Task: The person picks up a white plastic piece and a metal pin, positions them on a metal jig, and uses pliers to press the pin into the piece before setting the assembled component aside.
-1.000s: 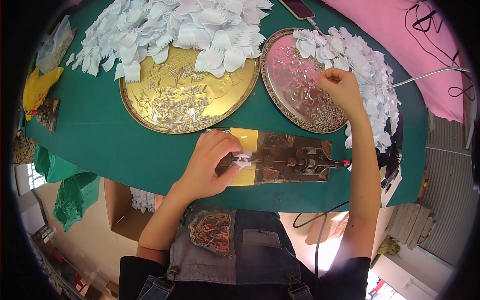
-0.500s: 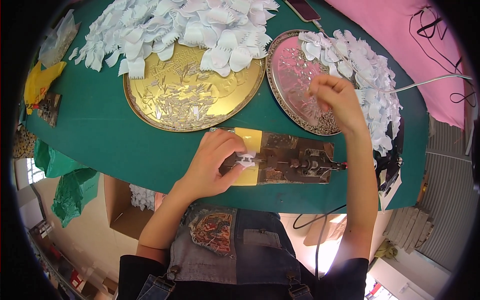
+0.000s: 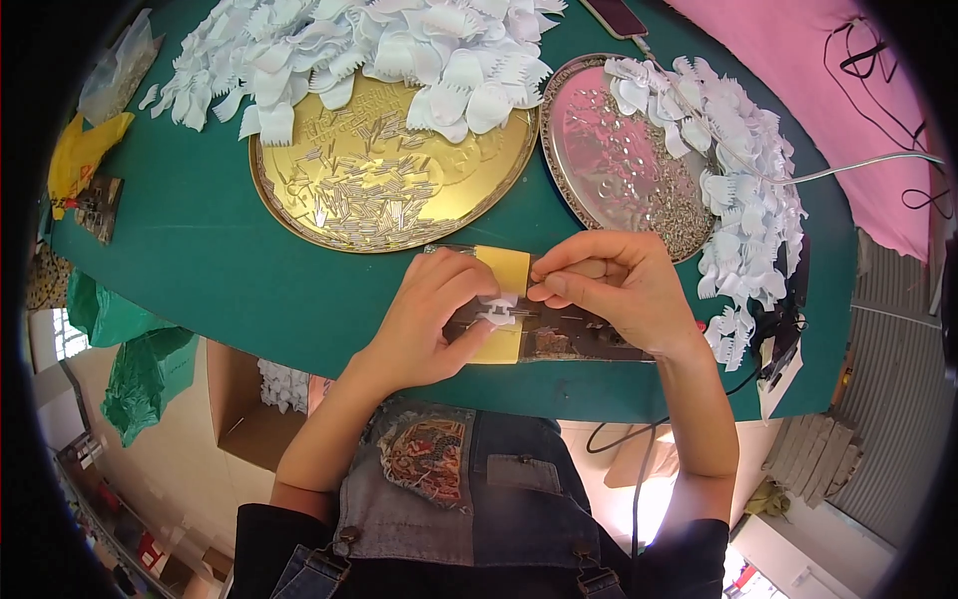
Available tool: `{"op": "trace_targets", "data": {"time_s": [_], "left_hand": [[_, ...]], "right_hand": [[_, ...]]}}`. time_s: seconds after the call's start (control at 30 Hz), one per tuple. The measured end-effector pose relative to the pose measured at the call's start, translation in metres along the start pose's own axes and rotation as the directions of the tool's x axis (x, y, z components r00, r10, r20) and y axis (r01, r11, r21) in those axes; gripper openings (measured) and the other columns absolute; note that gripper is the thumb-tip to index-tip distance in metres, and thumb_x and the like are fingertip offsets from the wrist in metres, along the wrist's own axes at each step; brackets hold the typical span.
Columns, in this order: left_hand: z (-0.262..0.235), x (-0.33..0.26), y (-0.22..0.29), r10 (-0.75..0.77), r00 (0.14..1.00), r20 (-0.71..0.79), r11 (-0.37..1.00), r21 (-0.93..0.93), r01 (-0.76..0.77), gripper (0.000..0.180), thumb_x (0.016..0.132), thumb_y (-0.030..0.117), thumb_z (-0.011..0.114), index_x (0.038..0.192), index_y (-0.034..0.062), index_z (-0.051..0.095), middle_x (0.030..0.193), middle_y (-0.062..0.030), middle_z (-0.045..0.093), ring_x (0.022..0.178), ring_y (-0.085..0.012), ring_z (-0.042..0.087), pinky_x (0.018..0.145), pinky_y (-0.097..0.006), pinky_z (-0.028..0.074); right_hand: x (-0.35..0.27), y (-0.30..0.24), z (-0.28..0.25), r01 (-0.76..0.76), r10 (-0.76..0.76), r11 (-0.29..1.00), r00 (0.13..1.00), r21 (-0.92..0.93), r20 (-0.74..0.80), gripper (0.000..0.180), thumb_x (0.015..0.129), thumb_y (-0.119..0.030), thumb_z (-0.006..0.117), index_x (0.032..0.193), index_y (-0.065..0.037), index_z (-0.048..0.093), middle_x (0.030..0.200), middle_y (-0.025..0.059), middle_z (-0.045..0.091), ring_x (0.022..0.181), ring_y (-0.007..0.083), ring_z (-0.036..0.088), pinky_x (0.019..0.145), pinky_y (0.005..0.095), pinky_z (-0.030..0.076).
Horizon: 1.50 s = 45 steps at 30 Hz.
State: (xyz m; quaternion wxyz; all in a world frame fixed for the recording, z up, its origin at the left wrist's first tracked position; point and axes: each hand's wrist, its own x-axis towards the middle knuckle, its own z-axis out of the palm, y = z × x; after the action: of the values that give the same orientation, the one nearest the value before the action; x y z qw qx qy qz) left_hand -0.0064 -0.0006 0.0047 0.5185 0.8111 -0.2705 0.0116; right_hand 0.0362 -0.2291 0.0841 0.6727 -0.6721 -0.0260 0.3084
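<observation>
My left hand (image 3: 427,317) pinches a small white notched piece (image 3: 501,308) between thumb and fingers, holding it at the end of a dark metal jig (image 3: 561,342). Yellow tape (image 3: 504,266) wraps that part of the jig. Just to the right, over the jig, my right hand (image 3: 621,290) has thumb and forefinger pressed together; whatever lies between the tips is too small to make out. The right hand hides much of the jig's right part. Behind the jig lies a gold oval tray (image 3: 457,188) with many thin metal pins (image 3: 384,205).
A silver oval tray (image 3: 589,150) with small shiny bits stands at the back right. White toothed pieces heap up behind the gold tray (image 3: 339,50) and along the silver one (image 3: 743,215). A phone (image 3: 616,16) with a cable lies at the back; pink cloth (image 3: 798,90) covers the far right.
My right hand has come from above the silver tray down and left to the jig, close to the white piece. The left hand keeps its hold in nearly the same place.
</observation>
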Motion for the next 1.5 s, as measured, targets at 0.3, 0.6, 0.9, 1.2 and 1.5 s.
{"op": "trace_targets", "data": {"time_s": [0.3, 0.6, 0.9, 1.2, 1.5], "left_hand": [[0.000, -0.001, -0.002, -0.014, 1.000, 0.006, 1.000, -0.007, 0.014, 0.030, 0.074, 0.011, 0.072, 0.101, 0.0070, 0.059, 0.102, -0.0098, 0.059, 0.099, -0.0310, 0.054, 0.089, -0.041, 0.039], [-0.001, -0.001, -0.002, 0.003, 1.000, 0.000, 1.000, -0.018, -0.003, 0.029, 0.073, 0.009, 0.071, 0.099, 0.0076, 0.060, 0.104, -0.0087, 0.059, 0.100, -0.0303, 0.055, 0.090, -0.041, 0.039], [-0.001, 0.002, 0.001, -0.002, 1.000, 0.005, 0.998, -0.057, 0.003, 0.026, 0.073, 0.005, 0.070, 0.096, 0.0068, 0.057, 0.099, -0.0075, 0.060, 0.098, -0.0297, 0.055, 0.092, -0.041, 0.038], [0.001, 0.000, -0.001, -0.014, 1.000, 0.012, 0.996, -0.087, 0.015, 0.026, 0.073, 0.004, 0.069, 0.096, 0.0062, 0.057, 0.096, -0.0082, 0.059, 0.094, -0.0301, 0.054, 0.090, -0.040, 0.037], [0.000, 0.000, -0.001, -0.008, 1.000, 0.017, 0.997, -0.074, 0.010, 0.026, 0.074, 0.004, 0.069, 0.097, 0.0059, 0.057, 0.098, -0.0085, 0.058, 0.095, -0.0298, 0.054, 0.090, -0.040, 0.037]], "right_hand": [[0.000, 0.002, -0.007, -0.001, 0.001, 1.000, 1.000, 0.020, 0.018, 0.016, 0.090, -0.003, 0.071, 0.104, 0.004, 0.069, 0.089, 0.0079, 0.072, 0.079, 0.0099, 0.069, 0.072, 0.0225, 0.056], [-0.001, 0.008, -0.004, 0.094, -0.090, 0.995, 0.991, 0.044, -0.095, 0.015, 0.089, -0.003, 0.072, 0.102, 0.003, 0.069, 0.089, 0.0072, 0.072, 0.080, 0.0097, 0.069, 0.073, 0.0226, 0.056], [-0.006, 0.009, 0.013, 0.258, -0.281, 0.814, 0.959, -0.521, 0.036, 0.015, 0.085, 0.005, 0.067, 0.099, 0.000, 0.072, 0.088, 0.0030, 0.064, 0.068, 0.0057, 0.056, 0.059, 0.0208, 0.044], [-0.009, 0.018, 0.038, 0.318, -0.385, 0.651, 0.921, -0.689, 0.061, 0.011, 0.087, -0.003, 0.065, 0.098, -0.005, 0.069, 0.089, 0.0096, 0.064, 0.076, 0.0298, 0.065, 0.065, 0.0396, 0.052], [-0.009, 0.018, 0.044, 0.332, -0.399, 0.606, 0.913, -0.723, 0.085, 0.010, 0.088, -0.005, 0.065, 0.097, -0.006, 0.068, 0.089, 0.0092, 0.063, 0.077, 0.0309, 0.065, 0.066, 0.0412, 0.052]]}}
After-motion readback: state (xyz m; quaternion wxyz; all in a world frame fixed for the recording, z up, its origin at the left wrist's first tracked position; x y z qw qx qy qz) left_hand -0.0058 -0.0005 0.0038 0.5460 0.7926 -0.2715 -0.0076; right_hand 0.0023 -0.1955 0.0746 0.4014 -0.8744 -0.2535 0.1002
